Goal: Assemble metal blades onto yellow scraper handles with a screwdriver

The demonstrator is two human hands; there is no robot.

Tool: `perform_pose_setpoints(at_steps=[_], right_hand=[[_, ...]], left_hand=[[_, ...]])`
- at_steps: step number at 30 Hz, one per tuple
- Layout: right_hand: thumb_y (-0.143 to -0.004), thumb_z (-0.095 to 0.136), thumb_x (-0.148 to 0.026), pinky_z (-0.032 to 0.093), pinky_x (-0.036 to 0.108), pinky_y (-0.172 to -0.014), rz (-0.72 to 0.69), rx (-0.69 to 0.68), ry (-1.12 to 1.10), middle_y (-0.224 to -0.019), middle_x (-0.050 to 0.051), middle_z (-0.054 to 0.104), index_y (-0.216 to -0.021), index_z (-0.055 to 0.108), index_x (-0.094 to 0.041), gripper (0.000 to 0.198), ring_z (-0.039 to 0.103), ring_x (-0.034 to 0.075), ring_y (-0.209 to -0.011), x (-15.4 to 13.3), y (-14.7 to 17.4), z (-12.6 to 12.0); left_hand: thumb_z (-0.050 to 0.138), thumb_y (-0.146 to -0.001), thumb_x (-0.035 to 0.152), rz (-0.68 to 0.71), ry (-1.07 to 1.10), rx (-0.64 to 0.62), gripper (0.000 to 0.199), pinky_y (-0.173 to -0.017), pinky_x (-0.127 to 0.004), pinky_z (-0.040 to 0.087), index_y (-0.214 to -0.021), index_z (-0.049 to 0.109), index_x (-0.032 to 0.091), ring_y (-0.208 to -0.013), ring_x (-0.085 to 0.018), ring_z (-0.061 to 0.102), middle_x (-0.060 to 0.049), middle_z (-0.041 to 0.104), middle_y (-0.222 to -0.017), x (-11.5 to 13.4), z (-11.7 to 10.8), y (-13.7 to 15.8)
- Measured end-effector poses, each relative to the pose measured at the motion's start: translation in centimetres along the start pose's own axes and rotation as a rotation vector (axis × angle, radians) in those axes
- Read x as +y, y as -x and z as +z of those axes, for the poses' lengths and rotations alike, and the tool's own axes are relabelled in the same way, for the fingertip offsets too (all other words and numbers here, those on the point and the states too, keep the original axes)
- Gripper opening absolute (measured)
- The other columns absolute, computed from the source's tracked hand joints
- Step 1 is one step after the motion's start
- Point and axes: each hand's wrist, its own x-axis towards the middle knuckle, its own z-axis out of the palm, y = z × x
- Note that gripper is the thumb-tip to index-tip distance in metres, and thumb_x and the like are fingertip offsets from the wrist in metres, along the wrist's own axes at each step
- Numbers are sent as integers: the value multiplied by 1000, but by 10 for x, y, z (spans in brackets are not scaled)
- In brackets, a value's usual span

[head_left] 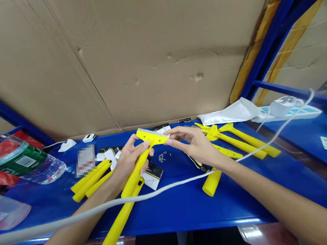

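Note:
My left hand is closed around the neck of a yellow scraper, raised above the blue table with its handle slanting down toward me. A metal blade strip runs along the top of its wide head, and two screws or holes show in its face. My right hand pinches the right end of that head between thumb and fingers. Below it, a separate yellow handle with a hole at its end juts over the table's front edge. Small screws and nuts lie on the table between my hands.
More yellow scrapers lie at right, beside a black-and-yellow hand tool. Yellow handles and black-and-white packets lie left and centre. A white cable crosses in front. A large bottle is at far left.

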Motion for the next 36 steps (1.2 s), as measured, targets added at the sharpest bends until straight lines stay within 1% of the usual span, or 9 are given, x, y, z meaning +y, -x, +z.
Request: perform_pose_setpoints(at_steps=[7, 11, 14, 22, 27, 30, 32, 34, 36], right_hand=[[-92, 82, -40, 63, 38, -91, 64, -2, -60, -106, 5, 83, -116, 77, -22, 30, 78, 21, -95, 1, 1, 3], [-83, 90, -42, 63, 37, -87, 114, 18, -131, -95, 3, 81, -113, 76, -21, 39, 75, 20, -88, 3, 2, 5], [-80, 93, -43, 61, 36, -82, 140, 18, -176, -88, 1, 79, -107, 75, -20, 39, 73, 17, -81, 5, 1, 6], [-78, 95, -41, 58, 32, -77, 137, 0, -229, -84, 0, 77, -101, 74, -19, 38, 70, 15, -76, 7, 2, 5], [-83, 91, -47, 60, 36, -83, 136, -18, -195, -94, 3, 80, -108, 74, -21, 40, 75, 19, -86, 3, 0, 3], [-93, 80, -50, 61, 36, -85, 95, -39, -126, -101, 6, 81, -110, 74, -21, 34, 77, 20, -92, 5, -1, -4], [-102, 68, -48, 60, 35, -84, 67, -98, -10, -101, 7, 82, -108, 73, -20, 29, 77, 20, -92, 9, -5, -11], [-105, 64, -41, 58, 36, -84, 52, -206, 190, -99, 6, 82, -105, 74, -20, 23, 77, 21, -91, 14, -13, -18], [-100, 69, -31, 56, 36, -83, 48, -365, 430, -98, 6, 83, -103, 76, -21, 13, 76, 22, -90, 19, -26, -22]], left_hand=[[72, -101, 43, -25, -25, -8, 34, -35, -12, 34, -117, 47, 26, -35, -6, 54, 3, 70, -81, -1, 3, 1], [73, -100, 43, -29, -21, -16, 36, -35, -13, 34, -119, 47, 26, -35, -6, 53, 4, 70, -79, 0, 6, 3], [74, -99, 42, -34, -7, -34, 38, -35, -13, 35, -121, 47, 25, -35, -7, 53, 3, 70, -79, 1, 5, 4], [73, -101, 39, -22, 31, -61, 34, -33, -14, 34, -119, 49, 26, -35, -7, 55, 4, 69, -80, -3, 0, 6], [76, -99, 39, 14, 69, -46, 37, -34, -14, 36, -119, 48, 26, -34, -7, 54, 4, 69, -79, -1, 0, 7], [80, -95, 40, 34, 79, -29, 42, -33, -15, 36, -119, 48, 27, -34, -8, 54, 3, 70, -78, 2, 0, 7], [80, -95, 39, 41, 82, -24, 42, -33, -15, 37, -119, 48, 27, -35, -8, 53, 3, 70, -79, 3, -1, 7], [81, -95, 37, 47, 89, -25, 42, -34, -15, 38, -119, 49, 26, -37, -8, 54, 3, 70, -80, 3, -3, 6], [81, -95, 35, 45, 105, -25, 41, -35, -16, 40, -118, 49, 26, -40, -8, 55, 2, 70, -81, 3, -5, 5]])
